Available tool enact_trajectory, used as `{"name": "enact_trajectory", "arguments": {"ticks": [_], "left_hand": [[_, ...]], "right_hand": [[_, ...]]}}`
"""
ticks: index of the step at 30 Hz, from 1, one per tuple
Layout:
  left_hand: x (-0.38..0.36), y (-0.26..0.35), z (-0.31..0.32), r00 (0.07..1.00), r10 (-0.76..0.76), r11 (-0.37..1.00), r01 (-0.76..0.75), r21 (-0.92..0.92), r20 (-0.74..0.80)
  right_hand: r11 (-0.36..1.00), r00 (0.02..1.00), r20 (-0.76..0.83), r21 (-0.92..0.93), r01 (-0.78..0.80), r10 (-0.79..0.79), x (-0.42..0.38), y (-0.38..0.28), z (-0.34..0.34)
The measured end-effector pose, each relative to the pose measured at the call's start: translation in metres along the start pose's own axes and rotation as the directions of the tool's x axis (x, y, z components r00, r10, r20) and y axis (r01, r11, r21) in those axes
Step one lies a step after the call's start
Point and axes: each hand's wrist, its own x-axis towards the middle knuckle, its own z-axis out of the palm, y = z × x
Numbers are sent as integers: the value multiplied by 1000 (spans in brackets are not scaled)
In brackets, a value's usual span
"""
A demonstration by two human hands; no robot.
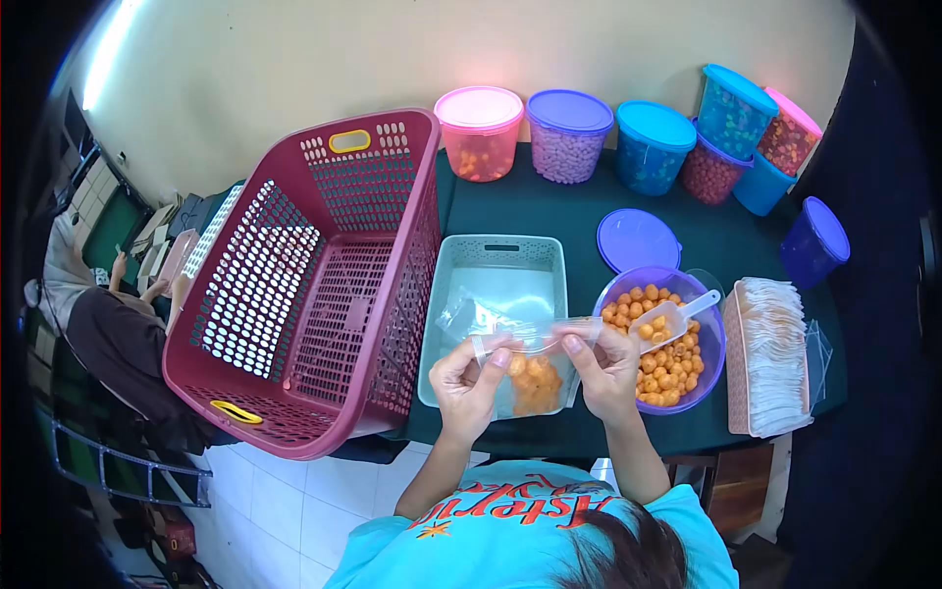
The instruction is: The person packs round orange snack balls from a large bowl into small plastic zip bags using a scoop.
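Observation:
Between my two hands is a clear plastic bag (536,387) with orange ball-shaped snacks in its lower part. My left hand (465,391) pinches the left of the bag's top, and my right hand (606,375) pinches the right. The bag hangs over the front of a pale green tray (429,365), where some clear plastic lies. Just right of my right hand stands a purple tub (721,346) of orange snack balls (673,369). A clear scoop (699,303) rests in it, holding a few balls.
A large maroon basket (391,329) stands left. Lidded tubs line the wall, including a pink tub (481,147) and a purple-lidded tub (566,152). A purple lid (638,241) lies behind the open tub. At right, a pink basket (737,378) holds white packets. Another person (108,329) is far left.

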Motion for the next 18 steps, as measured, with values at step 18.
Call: {"name": "enact_trajectory", "arguments": {"ticks": [18], "left_hand": [[-23, 6, -7, 985, -82, 984, 57, 168, 149]], "right_hand": [[984, 994, 92, -161, 76, -62, -26, 8, 2]]}}
